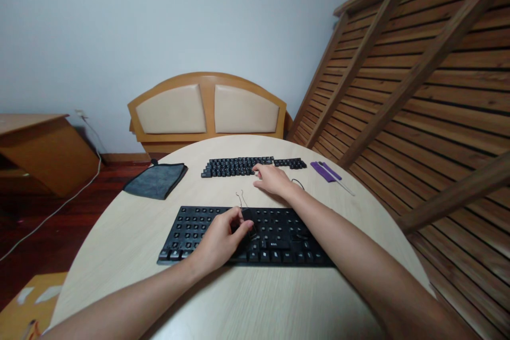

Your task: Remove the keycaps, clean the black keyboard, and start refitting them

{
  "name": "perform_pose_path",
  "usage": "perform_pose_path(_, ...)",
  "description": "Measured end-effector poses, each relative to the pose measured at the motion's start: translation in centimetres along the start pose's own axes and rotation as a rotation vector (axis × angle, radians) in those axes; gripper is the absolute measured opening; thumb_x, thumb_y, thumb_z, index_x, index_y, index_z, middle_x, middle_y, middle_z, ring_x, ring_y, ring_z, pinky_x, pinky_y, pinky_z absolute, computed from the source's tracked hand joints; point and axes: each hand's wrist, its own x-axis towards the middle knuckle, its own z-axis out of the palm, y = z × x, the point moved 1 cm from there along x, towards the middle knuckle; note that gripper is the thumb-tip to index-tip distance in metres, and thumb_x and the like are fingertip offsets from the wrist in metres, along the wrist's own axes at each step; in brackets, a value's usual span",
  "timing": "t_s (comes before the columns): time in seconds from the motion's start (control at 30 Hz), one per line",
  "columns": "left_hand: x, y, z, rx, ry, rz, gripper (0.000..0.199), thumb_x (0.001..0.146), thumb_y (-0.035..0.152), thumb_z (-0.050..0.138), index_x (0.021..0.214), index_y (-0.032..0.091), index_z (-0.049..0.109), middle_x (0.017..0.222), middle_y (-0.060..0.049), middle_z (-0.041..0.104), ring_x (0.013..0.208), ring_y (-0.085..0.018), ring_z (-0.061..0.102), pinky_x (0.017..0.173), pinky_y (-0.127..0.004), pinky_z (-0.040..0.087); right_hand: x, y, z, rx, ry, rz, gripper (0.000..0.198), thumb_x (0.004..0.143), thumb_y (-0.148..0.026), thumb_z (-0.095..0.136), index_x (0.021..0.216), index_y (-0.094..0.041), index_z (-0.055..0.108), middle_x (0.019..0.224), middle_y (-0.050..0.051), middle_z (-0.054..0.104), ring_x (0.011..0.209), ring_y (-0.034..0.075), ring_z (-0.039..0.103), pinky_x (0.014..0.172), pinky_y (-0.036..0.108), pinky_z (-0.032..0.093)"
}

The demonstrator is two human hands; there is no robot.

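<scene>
My left hand is closed on a wire keycap puller with a black handle; its two thin wire prongs point up and away. Under this hand lies a black keyboard, with many keys stripped to bare sockets and keycaps left mostly along the front row. Farther back, several loose black keycaps are laid out in neat rows. My right hand reaches to the near right edge of these rows. Its thumb and index finger are apart, the index fingertip at the keycaps; the other fingers are partly hidden.
The round pale table holds a grey cloth at the left and a purple cloth with a thin pale stick on it at the right. A wooden slatted frame leans along the right side, and a headboard stands behind.
</scene>
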Motion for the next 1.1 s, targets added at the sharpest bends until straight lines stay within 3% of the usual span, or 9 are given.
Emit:
perform_pose_path(0.07,0.0,0.0,0.0,-0.005,-0.001,0.000,0.023,0.094,0.034,0.055,0.079,0.018,0.057,0.072,0.000,0.056,0.068,-0.016,0.049,0.064,-0.029,0.037,-2.0,-0.5,-1.0,0.015,-0.044,-0.030,0.047,0.081,-0.032,0.073,0.125,-0.020,0.063,0.110,0.008,0.073,0.103,0.027,0.067,0.086,0.034,0.049)
perform_pose_path(0.27,0.2,-0.3,-0.1,-0.080,-0.007,0.015,0.025,0.093,0.038,0.055,0.079,0.017,0.058,0.072,0.000,0.057,0.068,-0.016,0.049,0.064,-0.028,0.037,-10.5,-1.8,-3.7,0.142,-0.194,-0.205,0.042,0.094,-0.045,0.057,0.126,-0.019,0.063,0.127,0.012,0.066,0.119,0.028,0.059,0.101,0.040,0.045)
perform_pose_path(0.33,0.2,-0.2,-0.1,-0.091,-0.022,0.018,0.027,0.092,0.039,0.057,0.076,0.017,0.058,0.069,0.001,0.055,0.067,-0.015,0.047,0.063,-0.027,0.036,-12.8,-1.7,-4.0,0.191,-0.325,-0.302,0.065,0.087,-0.059,0.062,0.139,-0.021,0.055,0.144,0.013,0.053,0.135,0.032,0.045,0.112,0.046,0.035)
perform_pose_path(0.4,0.2,0.1,-0.2,-0.094,-0.050,0.026,0.028,0.092,0.040,0.058,0.076,0.016,0.059,0.069,0.002,0.054,0.067,-0.015,0.046,0.063,-0.026,0.036,-14.3,-1.5,-3.8,0.189,-0.404,-0.286,0.089,0.078,-0.068,0.067,0.149,-0.021,0.043,0.159,0.014,0.034,0.147,0.037,0.024,0.119,0.053,0.022)
perform_pose_path(0.47,0.3,0.4,-0.3,-0.094,-0.079,0.028,0.028,0.091,0.040,0.058,0.077,0.016,0.061,0.069,0.002,0.055,0.067,-0.015,0.047,0.064,-0.026,0.036,-15.0,-1.3,-3.2,0.184,-0.425,-0.259,0.098,0.077,-0.071,0.066,0.154,-0.019,0.034,0.164,0.014,0.020,0.151,0.037,0.012,0.121,0.056,0.013)
perform_pose_path(0.67,0.2,1.0,-0.8,-0.043,-0.087,0.012,0.031,0.090,0.040,0.059,0.069,0.016,0.057,0.064,0.003,0.051,0.062,-0.013,0.044,0.060,-0.025,0.034,-14.8,-2.3,-1.2,0.206,-0.394,-0.288,0.095,0.084,-0.070,0.057,0.156,-0.015,0.027,0.165,0.013,0.013,0.153,0.033,0.004,0.123,0.055,0.005)
perform_pose_path(1.1,0.1,1.1,-1.4,-0.026,-0.201,0.038,0.025,0.090,0.034,0.061,0.073,0.016,0.060,0.066,0.002,0.057,0.062,-0.013,0.047,0.060,-0.024,0.037,-14.8,-2.6,-0.9,0.265,-0.368,-0.272,0.089,0.085,-0.068,0.058,0.154,-0.016,0.034,0.165,0.014,0.017,0.153,0.033,0.004,0.122,0.057,0.004)
